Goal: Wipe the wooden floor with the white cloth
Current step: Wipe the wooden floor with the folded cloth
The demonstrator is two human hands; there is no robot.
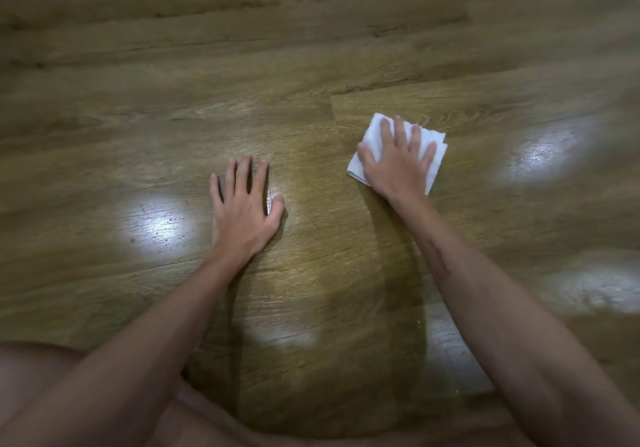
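A folded white cloth (435, 166) lies flat on the wooden floor (311, 65), right of centre. My right hand (394, 159) presses down on it with straight, spread fingers and covers most of its middle. My left hand (242, 204) rests flat on the bare boards to the left, fingers spread, about a hand's width away from the cloth, holding nothing.
Brown planks with visible grain fill the view. Bright light patches reflect off the floor at the left (156, 221) and at the right (543, 152); small dark specks show in the left patch. My bare knee (31, 377) is at the bottom left.
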